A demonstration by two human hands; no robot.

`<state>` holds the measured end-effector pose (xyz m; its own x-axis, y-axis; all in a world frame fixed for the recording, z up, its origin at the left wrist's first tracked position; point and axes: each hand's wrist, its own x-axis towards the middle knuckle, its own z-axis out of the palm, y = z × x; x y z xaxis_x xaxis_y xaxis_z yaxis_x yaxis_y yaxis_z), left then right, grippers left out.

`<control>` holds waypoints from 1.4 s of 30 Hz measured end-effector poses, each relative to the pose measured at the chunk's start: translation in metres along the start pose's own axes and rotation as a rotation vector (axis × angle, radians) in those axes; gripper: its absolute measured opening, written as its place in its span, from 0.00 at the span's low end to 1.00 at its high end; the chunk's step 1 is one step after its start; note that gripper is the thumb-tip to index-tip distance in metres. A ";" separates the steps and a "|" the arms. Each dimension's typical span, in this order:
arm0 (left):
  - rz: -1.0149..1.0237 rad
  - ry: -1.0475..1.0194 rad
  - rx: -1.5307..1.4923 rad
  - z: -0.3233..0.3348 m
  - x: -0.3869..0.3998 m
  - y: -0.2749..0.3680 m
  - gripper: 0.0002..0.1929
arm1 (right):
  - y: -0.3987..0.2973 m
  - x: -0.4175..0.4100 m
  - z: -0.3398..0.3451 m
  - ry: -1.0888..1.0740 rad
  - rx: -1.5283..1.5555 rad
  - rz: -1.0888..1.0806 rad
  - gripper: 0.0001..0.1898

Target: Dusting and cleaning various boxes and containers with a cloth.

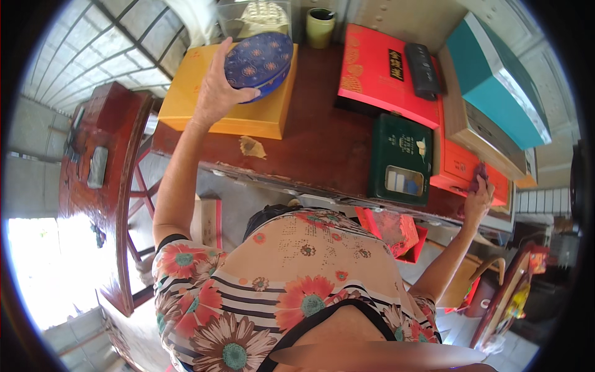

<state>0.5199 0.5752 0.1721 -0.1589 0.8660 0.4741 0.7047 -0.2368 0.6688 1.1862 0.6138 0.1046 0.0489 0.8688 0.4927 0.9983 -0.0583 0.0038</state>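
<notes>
My left hand grips the near-left edge of a dark blue oval tin with a flower pattern, its thumb on the tin's side. The tin is over a yellow gift box; whether it rests there I cannot tell. At the right, my right hand holds a bunched purple cloth against an orange-red box. A light wooden box and a teal box are stacked over that box. Beside it stands a dark green tin with a window in its lid.
A red gift box carries a black case on the dark wooden cabinet top. Behind are a green cup and a clear display case. A torn paper scrap lies near the front edge. A wooden table stands left.
</notes>
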 end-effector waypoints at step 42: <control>-0.250 0.236 0.101 0.009 -0.040 -0.026 0.58 | -0.564 0.061 -0.050 -0.001 0.831 -1.153 0.11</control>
<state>0.5144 0.5507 0.1305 -0.4817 0.7635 0.4302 0.6869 0.0241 0.7263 0.6244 0.6751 0.1760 -0.7930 0.2306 0.5640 0.2063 0.9726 -0.1076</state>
